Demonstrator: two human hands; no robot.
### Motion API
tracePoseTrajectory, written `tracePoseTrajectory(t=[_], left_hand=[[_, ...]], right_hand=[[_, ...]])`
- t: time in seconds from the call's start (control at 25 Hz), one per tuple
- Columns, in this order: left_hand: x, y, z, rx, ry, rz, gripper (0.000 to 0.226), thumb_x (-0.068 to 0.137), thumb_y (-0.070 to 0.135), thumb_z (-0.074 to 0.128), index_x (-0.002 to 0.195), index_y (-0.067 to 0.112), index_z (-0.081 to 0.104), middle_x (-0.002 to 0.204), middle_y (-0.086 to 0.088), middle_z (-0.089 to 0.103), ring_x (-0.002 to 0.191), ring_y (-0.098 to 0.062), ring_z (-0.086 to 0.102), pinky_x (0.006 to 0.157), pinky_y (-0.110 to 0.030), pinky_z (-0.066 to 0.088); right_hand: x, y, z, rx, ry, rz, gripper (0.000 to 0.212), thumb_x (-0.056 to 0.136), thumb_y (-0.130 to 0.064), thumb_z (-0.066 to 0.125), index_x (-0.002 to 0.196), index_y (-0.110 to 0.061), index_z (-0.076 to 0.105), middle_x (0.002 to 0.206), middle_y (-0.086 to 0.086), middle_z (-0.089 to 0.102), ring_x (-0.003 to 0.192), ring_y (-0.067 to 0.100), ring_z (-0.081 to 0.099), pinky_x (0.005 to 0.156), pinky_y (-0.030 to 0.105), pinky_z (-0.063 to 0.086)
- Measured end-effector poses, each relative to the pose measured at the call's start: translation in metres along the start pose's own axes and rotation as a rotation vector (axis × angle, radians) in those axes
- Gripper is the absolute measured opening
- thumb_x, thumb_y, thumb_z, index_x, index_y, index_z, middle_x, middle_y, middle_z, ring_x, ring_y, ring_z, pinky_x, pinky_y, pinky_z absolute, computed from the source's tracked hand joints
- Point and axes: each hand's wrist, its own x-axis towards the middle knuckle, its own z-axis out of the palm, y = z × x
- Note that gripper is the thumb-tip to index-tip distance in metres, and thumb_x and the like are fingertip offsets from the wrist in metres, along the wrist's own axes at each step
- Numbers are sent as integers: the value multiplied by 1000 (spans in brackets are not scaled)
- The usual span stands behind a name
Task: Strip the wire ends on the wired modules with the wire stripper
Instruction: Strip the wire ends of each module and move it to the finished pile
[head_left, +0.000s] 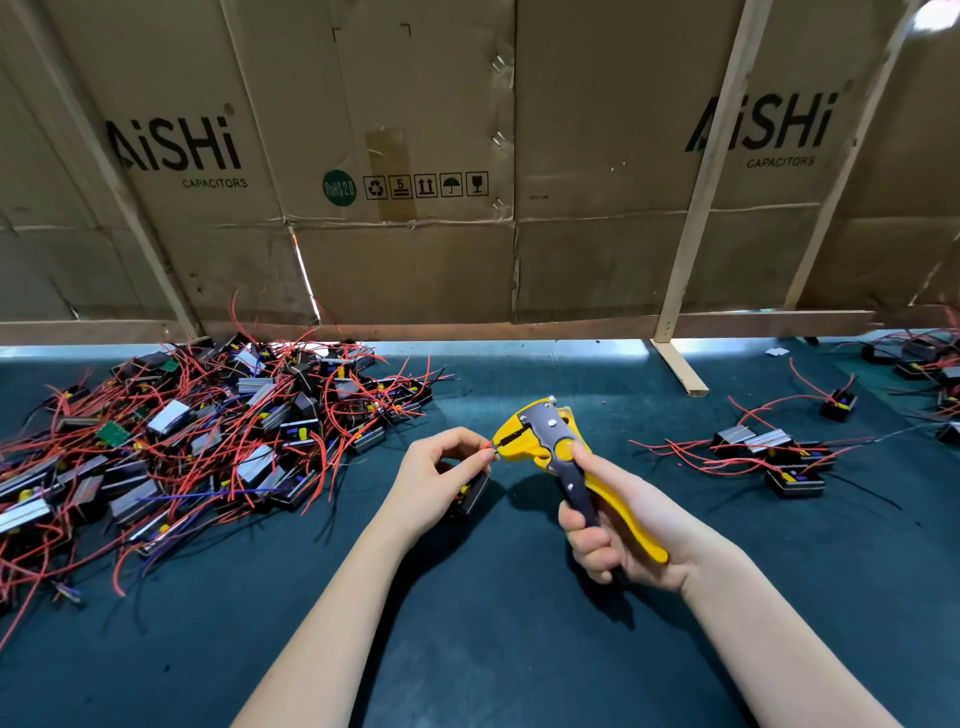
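My right hand (615, 525) grips the handles of a yellow and grey wire stripper (545, 441), whose jaws point left. My left hand (441, 478) pinches a red wire (487, 445) and holds its end at the stripper's jaws. A black module (474, 492) hangs under that hand, partly hidden by the fingers. A big heap of wired modules (208, 441) with red, black and blue wires lies on the left of the dark green mat. A smaller group of modules (769, 452) lies on the right.
A cardboard wall (415, 208) with wooden struts stands along the back of the mat (467, 623). One strut's foot (680, 369) rests on the mat behind the stripper. More modules (924, 364) sit at the far right edge.
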Motion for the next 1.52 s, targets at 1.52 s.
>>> tracePoseTrajectory(t=[1.52], left_hand=[[28, 52, -31, 1222, 283, 49, 31, 89, 9, 49, 115, 21, 62, 116, -1, 61, 113, -26, 50, 89, -36, 35]], right_hand=[[9, -1, -3, 386, 59, 16, 53, 74, -41, 67, 98, 6, 59, 85, 23, 64, 75, 38, 67, 78, 49, 56]])
